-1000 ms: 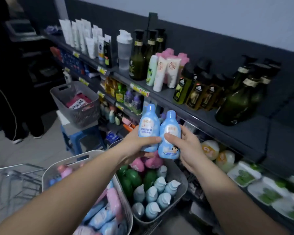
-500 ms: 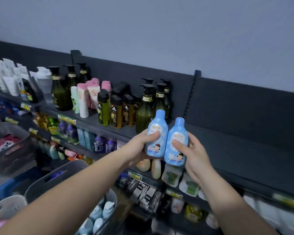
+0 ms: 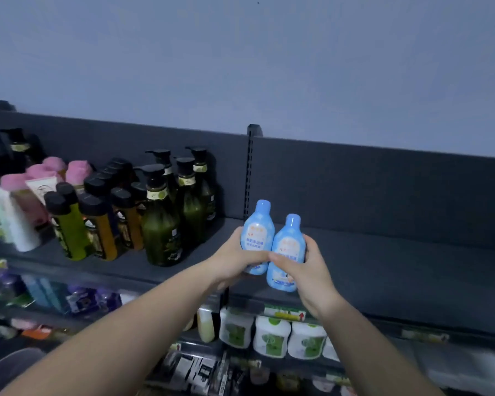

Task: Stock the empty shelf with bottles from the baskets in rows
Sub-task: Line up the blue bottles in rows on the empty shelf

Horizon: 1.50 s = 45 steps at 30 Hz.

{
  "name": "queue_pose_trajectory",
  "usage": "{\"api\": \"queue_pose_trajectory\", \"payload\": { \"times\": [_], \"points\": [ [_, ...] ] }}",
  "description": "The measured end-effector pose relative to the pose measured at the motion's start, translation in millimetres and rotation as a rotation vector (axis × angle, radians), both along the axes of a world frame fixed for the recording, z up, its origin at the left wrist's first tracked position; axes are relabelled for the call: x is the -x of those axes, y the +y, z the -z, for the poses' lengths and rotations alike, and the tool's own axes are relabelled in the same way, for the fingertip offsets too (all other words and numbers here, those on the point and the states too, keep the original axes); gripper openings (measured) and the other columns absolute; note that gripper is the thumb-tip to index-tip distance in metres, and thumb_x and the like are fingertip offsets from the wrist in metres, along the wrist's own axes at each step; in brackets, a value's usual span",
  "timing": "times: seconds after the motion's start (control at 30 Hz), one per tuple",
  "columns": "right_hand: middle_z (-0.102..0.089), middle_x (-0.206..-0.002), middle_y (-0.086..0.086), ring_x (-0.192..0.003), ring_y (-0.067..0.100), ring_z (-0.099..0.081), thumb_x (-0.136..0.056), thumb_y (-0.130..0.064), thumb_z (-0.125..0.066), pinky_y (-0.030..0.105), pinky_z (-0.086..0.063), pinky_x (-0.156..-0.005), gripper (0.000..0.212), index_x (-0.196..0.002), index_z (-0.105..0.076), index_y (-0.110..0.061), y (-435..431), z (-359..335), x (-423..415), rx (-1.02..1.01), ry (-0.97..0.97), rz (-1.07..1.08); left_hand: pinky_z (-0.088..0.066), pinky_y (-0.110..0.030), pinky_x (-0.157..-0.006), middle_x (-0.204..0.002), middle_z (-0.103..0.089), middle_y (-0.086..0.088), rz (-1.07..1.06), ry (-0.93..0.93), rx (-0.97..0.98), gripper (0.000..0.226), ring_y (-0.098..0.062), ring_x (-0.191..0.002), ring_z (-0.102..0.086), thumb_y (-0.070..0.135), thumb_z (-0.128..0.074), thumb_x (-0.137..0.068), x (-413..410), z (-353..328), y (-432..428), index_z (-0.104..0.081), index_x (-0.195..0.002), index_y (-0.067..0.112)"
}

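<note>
- Since half a second ago the left hand [image 3: 235, 261] and right hand [image 3: 306, 270] have carried the left blue bottle [image 3: 257, 230] and right blue bottle [image 3: 287, 244] to the right. They were in front of the green pump bottles [image 3: 160, 224] and are now at the bare stretch of the top shelf [image 3: 397, 267].
- Above the top shelf and its dark back panel rises a plain pale wall [image 3: 240, 52].
- The top shelf is dark grey. A slotted post [image 3: 250, 172] at its back splits it into a stocked part on the left and a bare part on the right.
- On the stocked part the green pump bottles stand nearest the post. Next come black-capped bottles [image 3: 69, 224] of yellow and amber liquid, then blurred pink-capped tubes [image 3: 15, 181] toward the far left.
- One level below the top shelf sits a row of white tubs [image 3: 272, 338] with green labels.
- Well below the shelf's left end, the grey rim of a basket [image 3: 9, 364] shows in the corner.
- The left hand reaches to the shelf's front just right of the post, fingers and thumb wrapped round the left blue bottle.
- The right hand is close beside it and grips the right blue bottle, with its thumb across the front.
- Both bottles are upright and touching side by side at the front of the top shelf. Whether their bases rest on it I cannot tell.
</note>
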State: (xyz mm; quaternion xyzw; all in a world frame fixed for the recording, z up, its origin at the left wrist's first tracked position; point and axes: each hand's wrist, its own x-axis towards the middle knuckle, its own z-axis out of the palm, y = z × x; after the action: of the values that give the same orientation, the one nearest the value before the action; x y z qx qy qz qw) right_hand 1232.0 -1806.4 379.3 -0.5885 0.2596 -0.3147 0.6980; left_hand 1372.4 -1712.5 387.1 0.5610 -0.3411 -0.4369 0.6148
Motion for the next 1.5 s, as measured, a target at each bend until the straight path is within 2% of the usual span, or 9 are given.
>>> {"api": "queue_pose_trajectory", "payload": {
  "times": [0.1,0.3,0.53,0.63,0.83,0.97,1.07,1.2,1.5],
  "points": [
    [-0.068,-0.112,0.006,-0.097,0.022,-0.071,-0.071,-0.004,-0.085,0.042,-0.060,-0.076,0.062,-0.122,-0.051,-0.020,-36,5,-15,0.046,0.028,0.096,-0.056,-0.031,-0.073,-0.111,-0.064,-0.008,-0.063,-0.066,-0.103,0.068,-0.018,-0.092,-0.068,0.014,-0.082,-0.076,-19,7,-45,-0.035,-0.125,0.018],
    [-0.071,-0.106,-0.004,-0.094,0.014,-0.071,-0.067,-0.008,-0.088,0.036,-0.060,-0.079,0.061,-0.117,-0.058,-0.027,-97,24,-61,0.180,0.160,0.216,-0.052,-0.019,-0.070,-0.115,-0.060,-0.001,-0.061,-0.245,-0.080,0.063,-0.009,-0.096,-0.064,0.024,-0.081,-0.079,-75,38,-113,-0.035,-0.121,0.021],
    [-0.065,-0.115,-0.010,-0.103,0.004,-0.063,-0.072,-0.007,-0.083,0.023,-0.054,-0.085,0.061,-0.120,-0.052,-0.030,-153,59,-92,0.264,0.267,0.296,-0.047,-0.006,-0.063,-0.107,-0.058,0.009,-0.092,-0.336,-0.052,0.065,-0.001,-0.093,-0.059,0.018,-0.082,-0.079,-105,72,-177,-0.035,-0.124,0.017],
    [-0.061,-0.117,-0.016,-0.108,-0.001,-0.058,-0.075,-0.010,-0.081,0.015,-0.048,-0.085,0.063,-0.123,-0.049,-0.035,-174,67,-97,0.294,0.314,0.278,-0.047,-0.007,-0.063,-0.107,-0.057,0.008,-0.068,-0.350,-0.065,0.063,-0.001,-0.092,-0.059,0.016,-0.081,-0.080,-113,81,-197,-0.034,-0.122,0.017],
    [-0.059,-0.126,-0.015,-0.115,0.001,-0.057,-0.078,-0.016,-0.077,0.029,-0.048,-0.099,0.068,-0.134,-0.043,-0.033,-205,78,-109,0.376,0.395,0.173,-0.046,-0.008,-0.070,-0.108,-0.054,0.011,-0.156,-0.426,-0.078,0.066,-0.001,-0.093,-0.058,0.012,-0.080,-0.079,-121,98,-216,-0.031,-0.121,0.020],
    [-0.058,-0.124,-0.018,-0.111,-0.002,-0.058,-0.082,-0.020,-0.075,0.024,-0.048,-0.095,0.067,-0.136,-0.038,-0.035,-223,76,-117,0.427,0.431,0.140,-0.047,-0.016,-0.078,-0.110,-0.056,0.011,-0.217,-0.481,-0.057,0.069,0.000,-0.095,-0.058,0.017,-0.082,-0.078,-125,102,-230,-0.029,-0.122,0.022],
    [-0.058,-0.122,-0.015,-0.109,0.002,-0.059,-0.081,-0.022,-0.077,0.029,-0.049,-0.097,0.065,-0.133,-0.039,-0.029,-233,82,-125,0.417,0.445,0.152,-0.048,-0.016,-0.079,-0.112,-0.056,0.008,-0.245,-0.490,-0.060,0.070,-0.003,-0.097,-0.059,0.018,-0.081,-0.078,-131,107,-238,-0.027,-0.123,0.023],
    [-0.060,-0.120,-0.014,-0.108,0.002,-0.060,-0.082,-0.025,-0.076,0.033,-0.051,-0.097,0.062,-0.132,-0.040,-0.029,-246,94,-123,0.406,0.467,0.124,-0.050,-0.030,-0.088,-0.119,-0.055,-0.002,-0.260,-0.512,-0.097,0.066,-0.013,-0.107,-0.058,0.024,-0.084,-0.076,-134,115,-248,-0.032,-0.115,0.022],
    [-0.058,-0.121,-0.014,-0.108,0.005,-0.058,-0.085,-0.023,-0.073,0.026,-0.047,-0.092,0.057,-0.132,-0.044,-0.032,-257,91,-135,0.407,0.460,0.174,-0.041,-0.017,-0.067,-0.100,-0.055,0.007,-0.349,-0.512,-0.156,0.062,-0.001,-0.087,-0.055,0.025,-0.088,-0.070,-137,109,-263,-0.035,-0.102,0.018]
  ]
}}
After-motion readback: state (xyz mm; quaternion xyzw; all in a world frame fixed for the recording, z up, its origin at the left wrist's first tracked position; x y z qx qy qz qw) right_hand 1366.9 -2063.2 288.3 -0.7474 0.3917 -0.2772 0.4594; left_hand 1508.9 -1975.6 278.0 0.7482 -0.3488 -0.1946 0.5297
